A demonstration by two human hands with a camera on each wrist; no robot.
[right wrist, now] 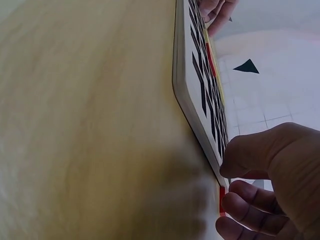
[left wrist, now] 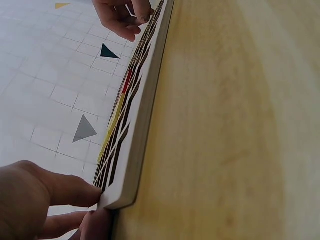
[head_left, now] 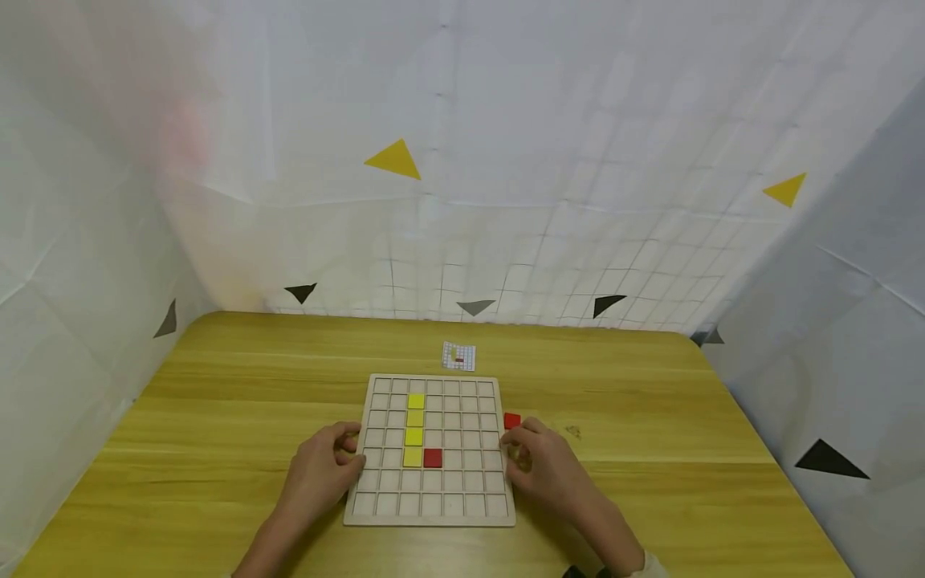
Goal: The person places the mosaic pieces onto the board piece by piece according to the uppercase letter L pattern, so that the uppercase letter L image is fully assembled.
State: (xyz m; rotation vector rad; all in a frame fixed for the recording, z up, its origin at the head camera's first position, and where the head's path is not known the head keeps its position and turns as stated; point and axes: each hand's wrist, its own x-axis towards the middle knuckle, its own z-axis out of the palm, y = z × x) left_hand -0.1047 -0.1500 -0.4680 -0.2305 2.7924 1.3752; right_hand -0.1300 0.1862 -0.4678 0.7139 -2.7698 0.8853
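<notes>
A pale wooden grid board (head_left: pixel 466 519) lies flat on the table; yellow tiles (head_left: pixel 414 437) form a column in it, and a red tile (head_left: pixel 433 458) sits right of the lowest one. My left hand (head_left: pixel 323 470) is at the left edge, thumb and index fingertips touching the rim. In the left wrist view, that thumb (left wrist: pixel 75 192) overlaps the rim. At the right edge my right hand (head_left: pixel 549 470) has loosely bent fingers, its thumb tip (right wrist: pixel 232 160) right at the rim. A second red tile (head_left: pixel 512 421) lies outside the board, beside the right fingers and partly hidden by them.
A small printed card (head_left: pixel 458 356) with a coloured grid pattern lies behind the board. The wood-grain table (head_left: pixel 238 385) is enclosed by white sheets (head_left: pixel 506 160) at the back and sides, marked with triangles. A dark spot (head_left: pixel 573 432) shows on the tabletop right of the hand.
</notes>
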